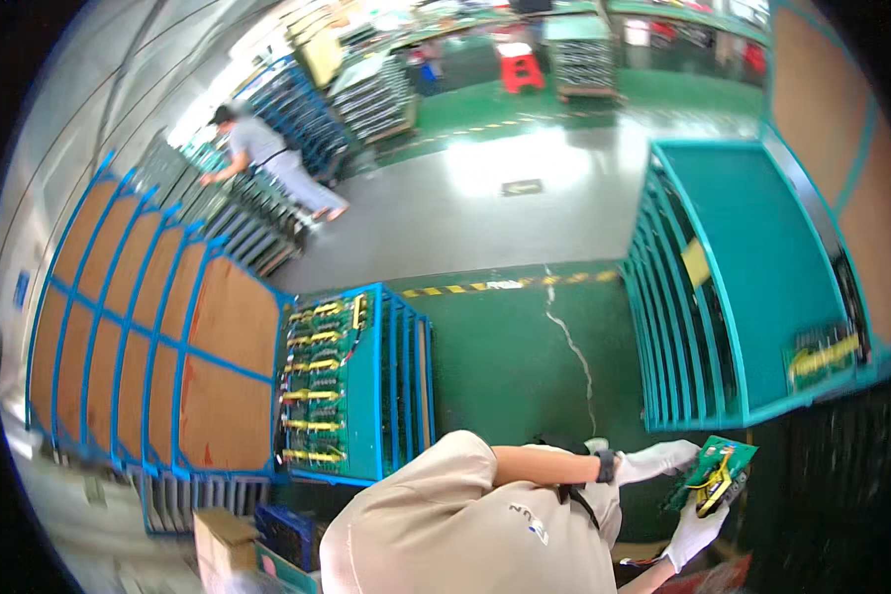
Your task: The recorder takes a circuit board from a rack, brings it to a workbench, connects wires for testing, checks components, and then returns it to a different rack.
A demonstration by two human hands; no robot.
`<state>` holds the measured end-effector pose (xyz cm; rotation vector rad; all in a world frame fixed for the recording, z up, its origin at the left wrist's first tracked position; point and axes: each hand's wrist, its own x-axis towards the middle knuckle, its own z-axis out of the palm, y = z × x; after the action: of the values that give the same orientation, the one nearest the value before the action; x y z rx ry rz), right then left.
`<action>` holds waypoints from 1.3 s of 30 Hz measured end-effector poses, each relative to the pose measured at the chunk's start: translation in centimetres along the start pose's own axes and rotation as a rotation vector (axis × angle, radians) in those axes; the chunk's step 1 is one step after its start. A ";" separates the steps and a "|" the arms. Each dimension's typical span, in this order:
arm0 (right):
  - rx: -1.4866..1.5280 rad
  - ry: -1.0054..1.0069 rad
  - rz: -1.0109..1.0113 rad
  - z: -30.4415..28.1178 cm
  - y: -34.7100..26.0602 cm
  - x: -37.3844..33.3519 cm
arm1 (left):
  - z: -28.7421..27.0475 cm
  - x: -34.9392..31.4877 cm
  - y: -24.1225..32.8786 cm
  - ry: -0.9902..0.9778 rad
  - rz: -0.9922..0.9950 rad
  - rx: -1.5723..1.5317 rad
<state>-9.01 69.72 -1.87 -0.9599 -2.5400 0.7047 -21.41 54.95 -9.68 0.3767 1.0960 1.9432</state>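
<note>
A green circuit board (733, 455) with yellow-wrapped and black components is held out at the lower right, tilted. My right hand (698, 535), in a white glove, grips its lower edge near the black and yellow parts. White-gloved too, my left hand (660, 460) reaches across to the board's left edge and holds it there; its fingertips are partly hidden. A black watch (606, 465) is on my left wrist. Nearest to my hands stands a teal rack (762, 396), with another circuit board (824, 358) lying on its near corner.
To the left, a blue-framed rack (406, 386) carries a row of several circuit boards (312, 396) on its top. Brown panels in a blue frame (233, 396) adjoin it. Cardboard boxes (226, 544) sit lower left. Farther off, a person (267, 153) leans over racks; a red stool (521, 71) stands behind.
</note>
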 end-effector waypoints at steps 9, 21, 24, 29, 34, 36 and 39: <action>0.372 -0.166 -0.093 4.3 -16.9 19.2 | -3.0 12.0 19.5 0.417 0.584 1.330; 1.692 0.092 0.716 15.3 -24.8 27.5 | -12.7 40.9 32.9 -0.810 -0.143 1.282; 1.866 0.413 0.808 19.4 -25.1 30.8 | -11.5 47.7 30.1 -0.946 -0.428 1.322; 1.843 0.727 0.910 23.6 -25.0 32.5 | -10.0 51.2 25.5 -1.197 -0.435 1.410; 1.780 0.865 0.975 25.1 -24.7 32.9 | -9.5 51.2 22.6 -1.296 -0.117 1.563; 1.761 0.905 0.994 25.2 -24.6 33.1 | -9.4 51.1 21.8 -1.339 0.016 1.652; 1.825 0.978 1.014 25.3 -24.7 33.0 | -9.4 50.3 21.3 -1.333 0.083 1.646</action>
<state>-57.28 68.01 -4.59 -1.1100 0.0409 1.6108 -68.26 84.26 -4.81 2.1109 1.3202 0.0394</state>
